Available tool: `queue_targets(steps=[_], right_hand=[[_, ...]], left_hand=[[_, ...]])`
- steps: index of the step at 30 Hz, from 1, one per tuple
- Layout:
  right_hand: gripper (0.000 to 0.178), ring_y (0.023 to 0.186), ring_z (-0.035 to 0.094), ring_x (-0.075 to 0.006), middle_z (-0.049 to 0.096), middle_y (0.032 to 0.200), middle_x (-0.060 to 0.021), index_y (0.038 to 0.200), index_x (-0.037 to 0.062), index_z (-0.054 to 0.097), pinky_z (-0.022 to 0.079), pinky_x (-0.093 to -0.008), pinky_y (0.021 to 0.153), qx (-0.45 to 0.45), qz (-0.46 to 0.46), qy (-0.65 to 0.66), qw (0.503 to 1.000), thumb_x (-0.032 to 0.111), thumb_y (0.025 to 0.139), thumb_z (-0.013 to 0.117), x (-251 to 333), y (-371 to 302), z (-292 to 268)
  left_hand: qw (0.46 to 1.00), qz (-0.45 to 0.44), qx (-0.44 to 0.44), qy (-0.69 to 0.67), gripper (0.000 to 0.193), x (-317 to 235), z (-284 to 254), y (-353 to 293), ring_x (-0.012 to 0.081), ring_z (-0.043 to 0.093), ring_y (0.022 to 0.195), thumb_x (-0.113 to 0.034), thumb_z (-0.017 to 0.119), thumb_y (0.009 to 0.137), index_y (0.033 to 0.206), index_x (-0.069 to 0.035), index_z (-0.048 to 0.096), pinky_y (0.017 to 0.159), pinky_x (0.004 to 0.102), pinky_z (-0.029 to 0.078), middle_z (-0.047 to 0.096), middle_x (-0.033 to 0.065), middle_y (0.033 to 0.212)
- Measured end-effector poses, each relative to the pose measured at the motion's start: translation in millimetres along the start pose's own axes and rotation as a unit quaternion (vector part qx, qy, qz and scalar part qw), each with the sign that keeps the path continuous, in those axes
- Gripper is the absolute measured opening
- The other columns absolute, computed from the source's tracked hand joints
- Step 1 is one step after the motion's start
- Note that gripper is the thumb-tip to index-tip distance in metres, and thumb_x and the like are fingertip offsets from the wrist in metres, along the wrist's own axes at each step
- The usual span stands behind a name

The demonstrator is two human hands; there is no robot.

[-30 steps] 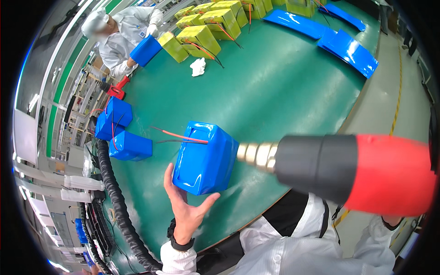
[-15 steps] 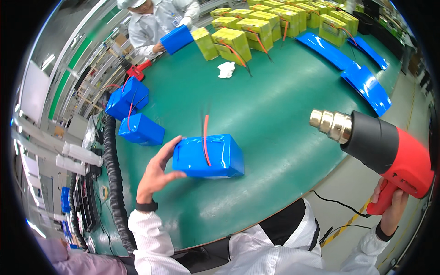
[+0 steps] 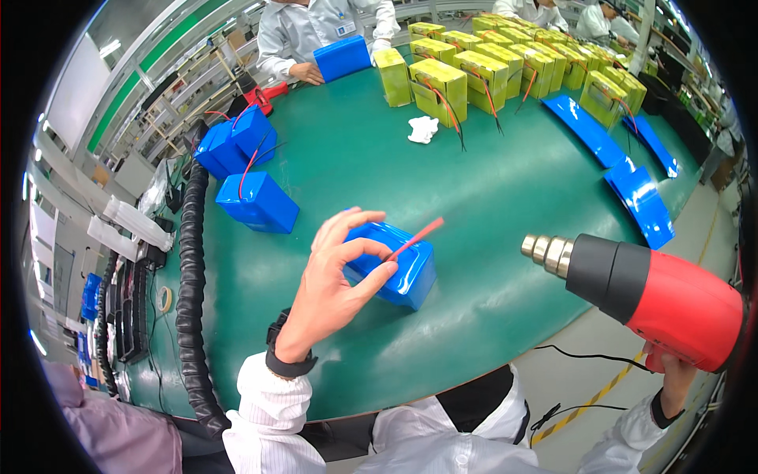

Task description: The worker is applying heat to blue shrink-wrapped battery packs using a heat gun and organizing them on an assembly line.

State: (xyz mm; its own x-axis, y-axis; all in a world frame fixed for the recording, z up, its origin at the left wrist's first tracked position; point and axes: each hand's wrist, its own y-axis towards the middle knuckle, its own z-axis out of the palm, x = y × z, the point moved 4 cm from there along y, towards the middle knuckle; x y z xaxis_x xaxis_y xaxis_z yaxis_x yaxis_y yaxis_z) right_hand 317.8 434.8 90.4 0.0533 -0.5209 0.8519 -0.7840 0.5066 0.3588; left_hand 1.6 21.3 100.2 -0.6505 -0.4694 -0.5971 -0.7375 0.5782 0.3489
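Note:
A battery pack in shiny blue shrink wrap [image 3: 410, 278] stands on the green table in front of me. My left hand [image 3: 335, 276] is over its near left side, thumb and forefinger pinched on the red wire [image 3: 418, 238] that rises from its top. My other fingers are curved and partly hide the pack. My right hand [image 3: 677, 378] is wrapped round the handle of a red and black heat gun [image 3: 647, 296]. The gun's stepped metal nozzle [image 3: 546, 254] points left, to the right of the pack and apart from it.
More blue packs [image 3: 257, 201] stand at the left beside a black corrugated hose [image 3: 192, 300]. Yellow packs with wires [image 3: 438, 91] fill the far side. Blue wrap sleeves [image 3: 641, 201] lie at the right. A co-worker's hand [image 3: 306, 73] touches another blue pack [image 3: 343, 58].
My left hand has left the pack's side and now pinches its red wire. The pack is turned. The heat gun is tilted less steeply. The co-worker's blue pack has come down to the table.

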Motion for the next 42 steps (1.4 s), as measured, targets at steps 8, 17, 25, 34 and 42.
queue_targets(steps=[8,17,25,34,42], right_hand=[[0.041,0.072,0.064,-0.0181,0.067,0.086,-0.0114,0.115,-0.0042,0.062,0.05,-0.0296,0.063,0.01,-0.001,-0.081,0.997,0.033,0.101,0.07,33.3,46.2,-10.9],[0.027,0.079,0.069,-0.0216,0.072,0.091,-0.0136,0.114,-0.0047,0.068,0.054,-0.0336,0.069,0.069,-0.004,-0.011,0.998,0.016,0.097,0.074,51.3,110.4,22.9],[0.05,0.072,0.065,-0.0199,0.067,0.09,-0.0126,0.12,-0.0038,0.06,0.052,-0.0333,0.065,0.051,-0.01,-0.01,0.999,0.04,0.099,0.073,36.9,148.7,34.8],[0.054,0.069,0.06,-0.0182,0.062,0.085,-0.0102,0.12,-0.0038,0.057,0.048,-0.0314,0.064,0.018,-0.029,-0.013,0.999,0.047,0.103,0.065,4.0,163.5,-5.4],[0.05,0.08,0.068,-0.0224,0.069,0.097,-0.0134,0.118,-0.0044,0.063,0.053,-0.0337,0.074,-0.01,-0.089,-0.037,0.995,0.04,0.098,0.074,5.6,151.6,-33.6]], left_hand=[[0.982,-0.034,-0.183,0.017,0.013,0.2,25.7,-18.9,0.0409,0.039,0.139,-0.016,0.067,0.096,0.099,-0.005,0.061,0.116,0.0525,0.028,0.044,0.0225,0.15],[0.945,-0.151,-0.274,-0.098,0.046,-0.6,48.5,-29.3,0.0419,0.021,0.154,-0.027,0.082,0.085,0.125,-0.013,0.065,0.121,0.0552,0.025,0.021,0.0282,0.163],[0.98,-0.109,-0.158,0.043,0.051,-2.4,41.5,-23.3,0.0536,0.017,0.152,-0.032,0.097,0.061,0.103,-0.017,0.073,0.121,0.0692,0.016,0.027,0.0327,0.161],[0.959,0.034,0.09,-0.266,0.03,44.0,-11.8,-43.0,0.0541,0.007,0.158,-0.006,0.093,0.067,0.082,-0.015,0.068,0.124,0.0661,0.017,0.021,0.0237,0.171],[0.943,-0.051,-0.053,-0.324,0.035,50.2,-17.5,-76.0,0.047,0.015,0.158,-0.005,0.094,0.068,0.085,-0.011,0.064,0.125,0.0645,0.015,0.029,0.0253,0.165]])
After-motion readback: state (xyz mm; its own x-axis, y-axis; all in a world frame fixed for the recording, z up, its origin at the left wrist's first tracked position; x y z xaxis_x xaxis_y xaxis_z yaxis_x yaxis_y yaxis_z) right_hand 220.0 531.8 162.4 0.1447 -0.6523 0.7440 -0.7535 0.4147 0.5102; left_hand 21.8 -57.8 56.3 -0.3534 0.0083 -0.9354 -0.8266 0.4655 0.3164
